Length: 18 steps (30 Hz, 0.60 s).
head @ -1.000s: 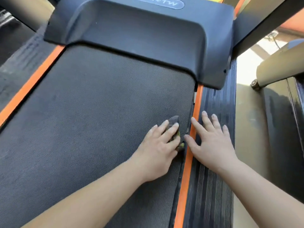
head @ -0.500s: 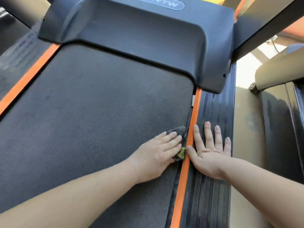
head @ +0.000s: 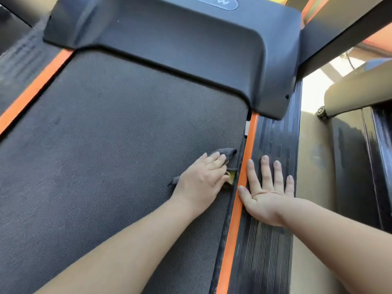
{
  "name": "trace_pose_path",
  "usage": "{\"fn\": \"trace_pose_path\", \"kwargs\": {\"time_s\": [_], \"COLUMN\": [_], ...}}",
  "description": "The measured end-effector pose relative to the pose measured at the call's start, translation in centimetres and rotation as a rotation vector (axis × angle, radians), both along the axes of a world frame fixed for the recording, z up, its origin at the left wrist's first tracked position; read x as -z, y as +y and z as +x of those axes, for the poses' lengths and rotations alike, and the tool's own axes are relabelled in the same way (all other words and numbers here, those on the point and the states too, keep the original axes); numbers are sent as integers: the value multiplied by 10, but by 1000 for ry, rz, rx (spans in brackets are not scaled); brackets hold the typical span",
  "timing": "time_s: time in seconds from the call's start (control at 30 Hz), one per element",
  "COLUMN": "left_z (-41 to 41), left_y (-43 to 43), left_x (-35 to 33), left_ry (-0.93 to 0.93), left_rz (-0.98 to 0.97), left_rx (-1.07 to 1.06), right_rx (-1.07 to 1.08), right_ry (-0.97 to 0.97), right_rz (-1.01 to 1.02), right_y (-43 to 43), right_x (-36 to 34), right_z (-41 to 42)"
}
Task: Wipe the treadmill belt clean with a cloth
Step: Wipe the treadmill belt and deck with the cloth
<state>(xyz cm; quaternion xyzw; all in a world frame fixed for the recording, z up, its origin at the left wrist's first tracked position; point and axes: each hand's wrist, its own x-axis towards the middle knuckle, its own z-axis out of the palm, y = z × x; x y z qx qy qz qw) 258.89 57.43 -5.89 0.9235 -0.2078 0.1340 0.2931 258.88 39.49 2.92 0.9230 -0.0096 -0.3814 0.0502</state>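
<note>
The dark textured treadmill belt [head: 106, 145] fills the left and middle of the head view. A small grey cloth [head: 230, 152] with a yellow patch lies at the belt's right edge. My left hand [head: 201, 181] presses flat on it, fingers fairly straight, and hides most of it. One cloth corner pokes out left of that hand. My right hand [head: 267, 194] rests flat, fingers spread, on the ribbed black side rail [head: 273, 136], just right of the orange strip [head: 244, 166].
The black motor cover [head: 180, 43] rises at the belt's far end. A second orange strip [head: 31, 90] borders the belt on the left. Right of the rail are tan floor and another dark machine [head: 360, 155].
My right hand has turned so its fingers point straight along the rail. My left hand has spread the cloth a little at the belt's edge, and a corner now shows on its left.
</note>
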Motion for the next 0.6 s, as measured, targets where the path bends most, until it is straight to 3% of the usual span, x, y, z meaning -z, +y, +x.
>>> {"fn": "trace_pose_path", "kwargs": {"time_s": [0.13,0.27,0.33,0.47,0.6], "left_z": [23,22,32,22,-8], "left_y": [14,11,9,0,-12], "left_x": [-8,-20,-20,-11,-15], "left_ry": [-135,-161,-130,45,101], "left_rz": [289,398,335,-4,-72], "left_rx": [111,154,129,-141,-179], "right_rx": [-4,-9,-7,-8,-11], "right_ry": [6,12,16,22,18], "right_rz": [-3,-5,-1,18,23], "right_y": [1,0,0,-1,-2], "right_x": [-1,-2,-2,-2,-2], "right_z": [0,0,0,0,0]}}
